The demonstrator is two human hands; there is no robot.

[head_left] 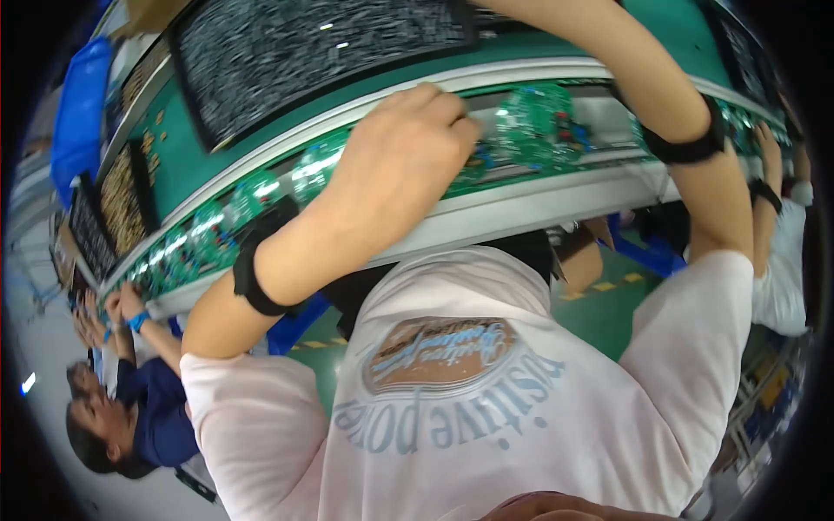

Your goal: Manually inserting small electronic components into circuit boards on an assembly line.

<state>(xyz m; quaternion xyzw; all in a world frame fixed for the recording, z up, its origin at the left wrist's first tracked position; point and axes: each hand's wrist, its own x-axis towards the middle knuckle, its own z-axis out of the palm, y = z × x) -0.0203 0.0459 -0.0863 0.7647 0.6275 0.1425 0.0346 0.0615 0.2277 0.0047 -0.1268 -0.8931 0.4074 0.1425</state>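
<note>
My left hand (413, 143) is over the line of green circuit boards, its fingers curled in and pressed together. Whatever they hold, if anything, is hidden behind the knuckles. Just right of it, a green circuit board (532, 126) with small blue and red components lies between the rails. My right forearm reaches up across the line and past the upper edge, so the right hand is out of the picture. Beyond the left hand stands a black tray (195, 117) full of small dark parts. Each of my arms wears a black band.
A pale metal rail (521, 195) runs along the near side of the boards. At far left are a blue bin (80, 113) and a tray of tan parts (122, 200). Co-workers' hands work at the line on the left (130, 304) and right (769, 152).
</note>
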